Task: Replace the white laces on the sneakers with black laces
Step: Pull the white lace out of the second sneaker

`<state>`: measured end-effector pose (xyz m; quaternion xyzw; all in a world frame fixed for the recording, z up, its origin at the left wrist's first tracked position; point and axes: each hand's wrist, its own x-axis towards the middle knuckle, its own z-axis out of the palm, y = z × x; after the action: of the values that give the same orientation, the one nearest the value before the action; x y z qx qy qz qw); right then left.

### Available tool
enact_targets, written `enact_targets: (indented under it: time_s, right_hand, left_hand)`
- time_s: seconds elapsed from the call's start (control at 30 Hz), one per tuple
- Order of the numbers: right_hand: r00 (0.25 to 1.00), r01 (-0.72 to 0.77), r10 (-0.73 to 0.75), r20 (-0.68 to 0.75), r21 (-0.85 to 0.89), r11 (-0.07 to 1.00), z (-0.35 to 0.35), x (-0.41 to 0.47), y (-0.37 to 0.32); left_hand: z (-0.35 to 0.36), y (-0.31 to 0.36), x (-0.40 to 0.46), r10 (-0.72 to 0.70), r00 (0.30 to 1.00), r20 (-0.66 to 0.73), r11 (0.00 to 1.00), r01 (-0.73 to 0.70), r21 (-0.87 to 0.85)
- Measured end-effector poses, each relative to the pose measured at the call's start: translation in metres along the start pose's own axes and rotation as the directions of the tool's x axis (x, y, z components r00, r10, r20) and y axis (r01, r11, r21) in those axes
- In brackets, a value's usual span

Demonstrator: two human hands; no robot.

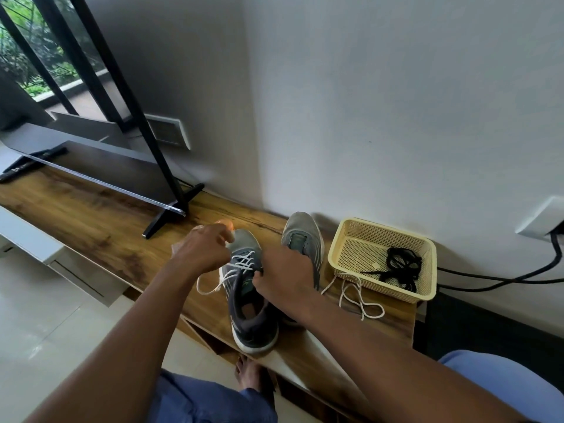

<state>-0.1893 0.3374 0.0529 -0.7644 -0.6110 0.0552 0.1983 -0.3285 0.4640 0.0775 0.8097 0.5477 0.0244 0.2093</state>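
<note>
Two grey sneakers stand on the wooden cabinet top. The near sneaker still carries a white lace through its eyelets, with a loose end trailing off to the left. My left hand is curled at the sneaker's left side, pinching that lace. My right hand grips the sneaker's right side by the tongue. Behind it, the second sneaker has no lace. A loose white lace lies in front of the cream basket, which holds the black laces.
A television on black legs stands on the cabinet to the left. Black cables run from a wall socket at the right behind the basket. My bare foot and blue trousers show below the cabinet edge.
</note>
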Motion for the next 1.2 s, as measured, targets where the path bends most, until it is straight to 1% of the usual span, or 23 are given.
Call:
enact_targets:
  time_s: [0.07, 0.13, 0.17, 0.2, 0.27, 0.33, 0.43, 0.5, 0.63, 0.73, 0.83, 1.0, 1.2]
  right_hand:
    - [1.000, -0.009, 0.009, -0.001, 0.019, 1.000, 0.001, 0.000, 0.000]
    - [1.000, -0.016, 0.015, 0.005, 0.062, 0.998, 0.001, -0.001, 0.000]
    - [1.000, -0.015, 0.014, 0.006, 0.073, 0.997, 0.002, -0.002, 0.000]
    - [1.000, -0.013, 0.012, 0.004, 0.074, 0.997, 0.003, -0.002, 0.001]
    - [1.000, -0.010, 0.010, -0.005, 0.071, 0.997, 0.005, -0.002, 0.001]
    - [1.000, -0.011, 0.012, -0.018, 0.071, 0.997, 0.008, -0.002, 0.001]
    - [0.999, -0.005, 0.007, -0.032, 0.055, 0.998, 0.011, -0.003, 0.000]
    - [0.999, 0.009, -0.006, -0.041, 0.056, 0.998, 0.014, -0.004, 0.000]
    - [0.999, 0.022, -0.021, -0.035, 0.043, 0.999, 0.017, -0.004, -0.002]
    - [0.999, 0.030, -0.030, -0.023, 0.011, 0.999, 0.020, -0.004, -0.006]
    - [0.999, 0.038, -0.038, -0.002, 0.020, 0.999, 0.021, -0.003, -0.007]
    - [0.999, 0.048, -0.048, -0.007, 0.027, 0.999, 0.020, -0.002, -0.007]
    - [0.999, 0.040, -0.038, -0.025, 0.071, 0.997, 0.019, -0.003, -0.006]
  left_hand:
    - [0.002, 0.007, -0.002, 0.089, 0.991, 0.104, 0.996, -0.088, -0.016]
    - [0.007, 0.014, -0.004, 0.126, 0.973, 0.195, 0.986, -0.144, 0.079]
    - [0.010, 0.016, -0.005, 0.126, 0.972, 0.200, 0.977, -0.156, 0.142]
    - [0.013, 0.018, -0.006, 0.117, 0.978, 0.171, 0.971, -0.149, 0.186]
    - [0.015, 0.020, -0.007, 0.101, 0.991, 0.084, 0.970, -0.117, 0.215]
    - [0.016, 0.021, -0.007, 0.102, 0.994, 0.041, 0.969, -0.109, 0.222]
    - [0.018, 0.023, -0.007, 0.093, 0.994, 0.058, 0.973, -0.103, 0.206]
    - [0.017, 0.025, -0.008, 0.090, 0.991, 0.098, 0.974, -0.109, 0.198]
    - [0.013, 0.028, -0.009, 0.074, 0.984, 0.161, 0.987, -0.095, 0.128]
    - [0.011, 0.028, -0.010, 0.060, 0.982, 0.179, 0.993, -0.077, 0.091]
    - [0.012, 0.028, -0.011, 0.026, 0.984, 0.177, 0.997, -0.038, 0.068]
    - [0.013, 0.031, -0.012, 0.002, 0.985, 0.172, 0.995, -0.020, 0.101]
    - [0.013, 0.037, -0.015, 0.021, 0.985, 0.172, 0.986, -0.049, 0.157]
